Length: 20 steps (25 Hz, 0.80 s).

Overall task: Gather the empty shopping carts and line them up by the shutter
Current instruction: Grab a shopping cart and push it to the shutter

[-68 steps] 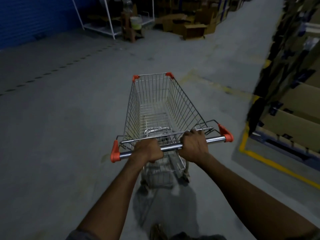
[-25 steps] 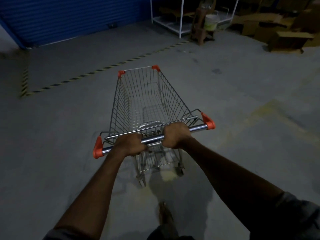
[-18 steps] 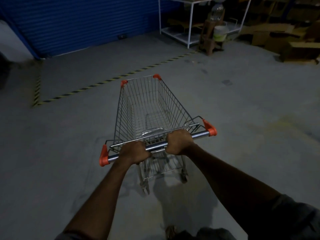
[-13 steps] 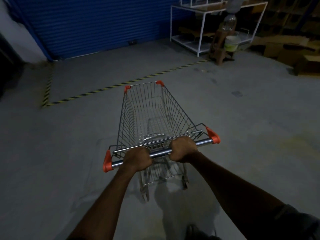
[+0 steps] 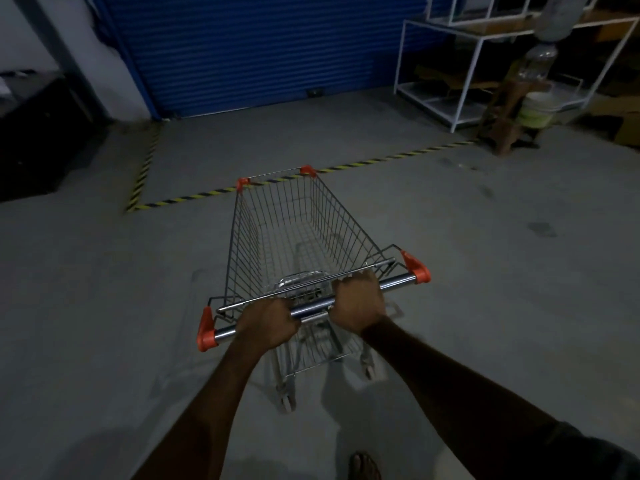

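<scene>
- the left grip (image 5: 268,322) and right grip (image 5: 358,304) are each curled tight round the handle bar (image 5: 396,282) of an empty shopping cart (image 5: 242,244)
- the cart stands on the floor (image 5: 86,289), its nose at the striped tape (image 5: 381,161), pointing toward the blue shutter (image 5: 259,46) well ahead
- the step in hand looks like wheeling this cart to the shutter
- the next move likely calls for a straight push over the tape, then squaring the cart up by the shutter; no other carts show there

Grey concrete floor (image 5: 90,292), shopping cart (image 5: 311,304), striped tape (image 5: 381,160)
</scene>
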Tool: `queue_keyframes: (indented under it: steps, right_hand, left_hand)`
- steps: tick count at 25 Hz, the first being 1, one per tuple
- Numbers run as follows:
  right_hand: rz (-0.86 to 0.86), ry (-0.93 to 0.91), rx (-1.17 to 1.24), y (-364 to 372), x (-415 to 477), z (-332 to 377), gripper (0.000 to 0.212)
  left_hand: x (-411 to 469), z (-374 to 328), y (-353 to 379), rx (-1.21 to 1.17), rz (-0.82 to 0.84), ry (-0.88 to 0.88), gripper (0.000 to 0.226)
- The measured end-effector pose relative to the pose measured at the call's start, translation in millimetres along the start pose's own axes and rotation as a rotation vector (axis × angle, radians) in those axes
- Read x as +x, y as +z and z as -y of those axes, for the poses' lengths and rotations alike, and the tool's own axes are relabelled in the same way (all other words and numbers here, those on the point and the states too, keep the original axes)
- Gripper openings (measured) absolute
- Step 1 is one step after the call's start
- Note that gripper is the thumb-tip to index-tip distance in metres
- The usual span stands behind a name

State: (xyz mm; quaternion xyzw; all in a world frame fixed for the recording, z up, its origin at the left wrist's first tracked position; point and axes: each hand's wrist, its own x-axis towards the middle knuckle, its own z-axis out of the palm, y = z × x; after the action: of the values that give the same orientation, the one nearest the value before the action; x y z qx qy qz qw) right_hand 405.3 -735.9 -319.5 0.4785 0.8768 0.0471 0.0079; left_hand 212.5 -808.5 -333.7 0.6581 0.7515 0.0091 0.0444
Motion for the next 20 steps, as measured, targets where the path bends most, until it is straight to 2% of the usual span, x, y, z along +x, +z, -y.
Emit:
queue_keyframes:
  steps: [5,11,14,16,20]
  right_hand:
    - [0.018,-0.021,-0.003,2.3,101.5,6.8,0.022]
    - [0.024,-0.101,-0.002,0.3,222.0,15.5,0.021]
    - [-0.034,-0.121,0.020,6.7,291.1,20.3,0.022]
    - [-0.078,-0.121,0.049,15.3,338.5,24.4,0.025]
    - [-0.198,-0.098,0.057,35.4,427.5,35.7,0.031]
  left_hand:
    - [80.2,38.4,-11.4,0.002,-0.028,-0.109,0.036]
    - [180.9,98.9,-18.1,-0.007,0.008,-0.132,0.040]
    - [236.0,132.0,-19.6,0.006,-0.034,-0.132,0.042]
    - [272.3,154.0,-22.1,0.041,-0.147,-0.148,0.034]
    - [336.6,196.6,-22.0,0.155,-0.188,-0.166,0.028]
